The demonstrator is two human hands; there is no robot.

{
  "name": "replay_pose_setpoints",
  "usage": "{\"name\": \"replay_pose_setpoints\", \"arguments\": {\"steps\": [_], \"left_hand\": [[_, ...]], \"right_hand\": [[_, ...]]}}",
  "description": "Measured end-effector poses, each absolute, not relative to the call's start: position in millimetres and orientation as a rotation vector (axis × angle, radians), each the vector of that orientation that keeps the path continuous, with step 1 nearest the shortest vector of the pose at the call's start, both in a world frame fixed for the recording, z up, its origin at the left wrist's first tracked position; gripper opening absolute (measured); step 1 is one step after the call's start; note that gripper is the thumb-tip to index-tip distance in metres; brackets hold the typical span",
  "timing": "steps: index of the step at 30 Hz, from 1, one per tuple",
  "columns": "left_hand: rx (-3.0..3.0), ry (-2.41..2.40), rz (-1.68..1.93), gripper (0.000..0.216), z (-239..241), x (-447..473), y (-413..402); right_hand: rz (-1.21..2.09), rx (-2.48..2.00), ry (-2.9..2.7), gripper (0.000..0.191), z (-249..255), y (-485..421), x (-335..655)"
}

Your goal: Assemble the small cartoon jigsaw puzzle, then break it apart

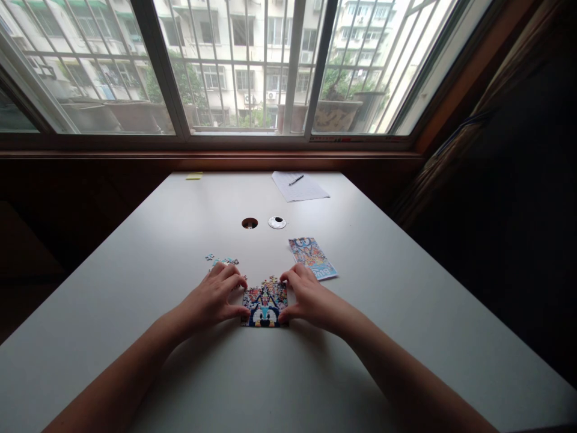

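touching opposite sides of the puzzle (265, 308) on the counter (252, 385): left hand (220, 293) and right hand (307, 294), fingers apart

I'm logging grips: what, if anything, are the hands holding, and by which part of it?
The jigsaw, at its side edges: left hand at the left, right hand at the right. Whether they grip or only touch it cannot be told.

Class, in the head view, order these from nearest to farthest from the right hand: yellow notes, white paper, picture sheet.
1. Picture sheet: just beyond the right hand.
2. White paper: far end, right.
3. Yellow notes: far end, left.
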State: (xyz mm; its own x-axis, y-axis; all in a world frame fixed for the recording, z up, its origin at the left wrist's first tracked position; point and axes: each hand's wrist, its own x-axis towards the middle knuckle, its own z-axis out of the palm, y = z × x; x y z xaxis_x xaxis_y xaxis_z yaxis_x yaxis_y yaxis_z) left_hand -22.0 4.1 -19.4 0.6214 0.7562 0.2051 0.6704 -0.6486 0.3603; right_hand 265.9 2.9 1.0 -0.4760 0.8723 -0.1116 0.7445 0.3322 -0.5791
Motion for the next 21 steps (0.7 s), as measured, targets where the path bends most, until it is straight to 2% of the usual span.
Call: {"name": "replay_pose_setpoints", "arguments": {"steps": [21], "left_hand": [[2.499,1.181,0.473,0.042,-23.4,-21.2,2.4]], "right_hand": [[0.872,-1.434,-2.361,0.071,-0.7,3.1,266.7]]}}
